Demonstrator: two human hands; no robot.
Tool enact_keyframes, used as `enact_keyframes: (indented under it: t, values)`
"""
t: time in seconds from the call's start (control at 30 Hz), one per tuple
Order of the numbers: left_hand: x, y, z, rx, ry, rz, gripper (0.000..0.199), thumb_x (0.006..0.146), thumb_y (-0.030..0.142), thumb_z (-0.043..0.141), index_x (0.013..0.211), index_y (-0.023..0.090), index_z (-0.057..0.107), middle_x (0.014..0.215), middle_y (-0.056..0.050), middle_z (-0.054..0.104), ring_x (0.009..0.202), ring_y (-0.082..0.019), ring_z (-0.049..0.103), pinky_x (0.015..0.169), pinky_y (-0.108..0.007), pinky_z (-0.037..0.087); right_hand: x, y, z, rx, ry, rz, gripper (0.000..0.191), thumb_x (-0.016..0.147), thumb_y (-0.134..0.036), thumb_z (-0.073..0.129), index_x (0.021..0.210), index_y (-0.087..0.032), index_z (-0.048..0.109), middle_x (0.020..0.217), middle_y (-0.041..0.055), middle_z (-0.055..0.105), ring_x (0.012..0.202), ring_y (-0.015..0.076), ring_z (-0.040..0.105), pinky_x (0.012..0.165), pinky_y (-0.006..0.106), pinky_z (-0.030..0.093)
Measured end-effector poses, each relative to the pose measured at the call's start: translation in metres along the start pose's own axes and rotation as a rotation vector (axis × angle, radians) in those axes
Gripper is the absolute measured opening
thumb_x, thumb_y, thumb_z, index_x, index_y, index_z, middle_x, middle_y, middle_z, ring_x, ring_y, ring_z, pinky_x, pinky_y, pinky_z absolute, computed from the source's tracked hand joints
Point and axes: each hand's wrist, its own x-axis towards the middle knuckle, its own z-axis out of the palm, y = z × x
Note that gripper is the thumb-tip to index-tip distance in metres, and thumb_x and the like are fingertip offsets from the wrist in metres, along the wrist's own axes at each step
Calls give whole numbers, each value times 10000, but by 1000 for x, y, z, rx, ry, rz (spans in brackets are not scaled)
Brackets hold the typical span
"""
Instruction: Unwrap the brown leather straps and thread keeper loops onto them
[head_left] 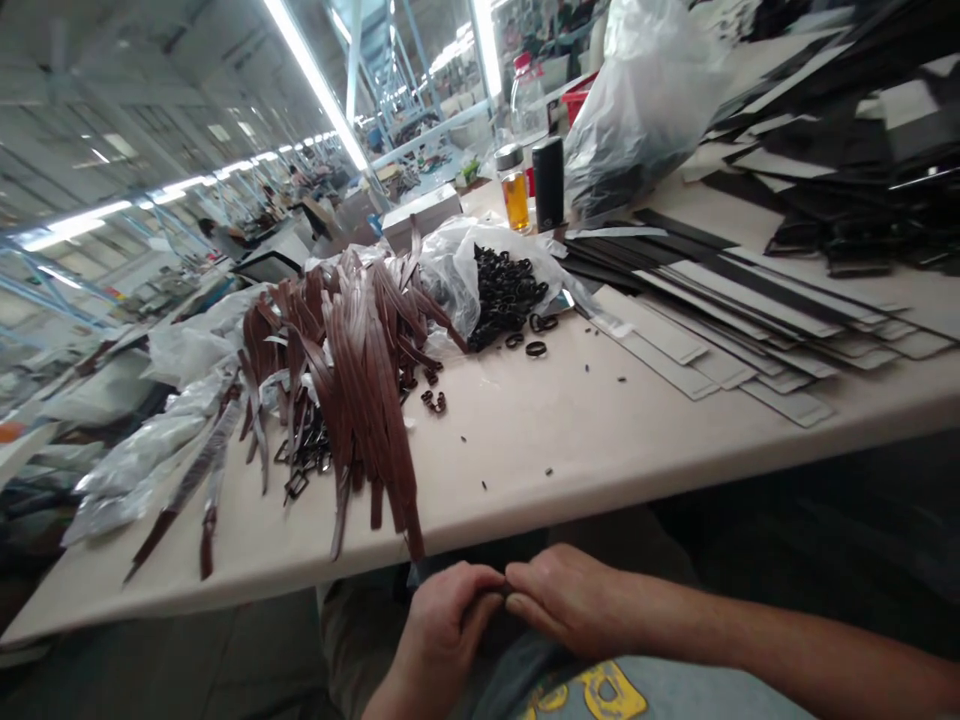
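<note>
Brown straps [367, 390] lie heaped, ends toward the person. Before the table [517, 430], the left hand [450, 610] pinches a mostly hidden dark piece [506, 590], long axis unclear; the right hand [562, 600] meets it, thumb and forefinger pinched.

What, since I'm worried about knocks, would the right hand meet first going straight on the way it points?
The left hand, at its fingers: it faces the right hand almost tip to tip, though the picture leaves unclear whether they already touch.

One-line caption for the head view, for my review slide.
Both hands meet below the table edge, beside brown straps, black rings and a bottle.
</note>
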Motion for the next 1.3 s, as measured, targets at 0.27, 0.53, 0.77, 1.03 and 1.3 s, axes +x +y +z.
enact_keyframes:
  t: [0.27, 0.53, 0.77, 1.03, 1.3]
  values:
    - [16, 12, -11, 129, -38, 40, 102, 882, 169, 578, 890, 207, 673, 804, -11, 700, 740, -157, 644, 697, -255, 466, -3, 8, -1, 114, 238, 50, 185, 954, -311, 512, 841, -193, 598, 769, 7, 673, 667, 153, 606, 571, 254, 327]
    - [76, -8, -44, -191, -150, -140, 143, 872, 253, 602, 915, 181, 718, 708, -7, 692, 626, -133, 627, 595, -220, 483, -2, 26, -2, 100, 283, 22, 368, 1016, -358, 383, 723, -190, 529, 670, 4, 606, 596, 134, 523, 556, 265, 276]
    - [180, -64, -92, 460, 282, 56, 245, 832, 108, 572, 971, 206, 748, 1031, -73, 703, 909, -200, 652, 879, -321, 498, -4, 29, 6, 106, 265, 76, 357, 1007, -335, 386, 709, -191, 521, 676, 18, 605, 597, 144, 532, 555, 260, 297]
    - [200, -76, -93, 411, 243, 30, 238, 777, 93, 631, 965, 183, 747, 923, -83, 720, 810, -196, 665, 833, -331, 512, -16, 28, -5, 123, 359, 54, 365, 1013, -344, 363, 746, -187, 556, 683, 20, 612, 603, 150, 548, 572, 262, 344]
    - [102, -27, -56, -705, 365, -168, 226, 689, 329, 817, 861, 193, 763, 748, -29, 727, 619, -95, 624, 629, -199, 510, -8, 10, -38, 143, 573, 2, 342, 1010, -343, 380, 829, -181, 621, 697, 27, 627, 626, 143, 551, 597, 246, 372]
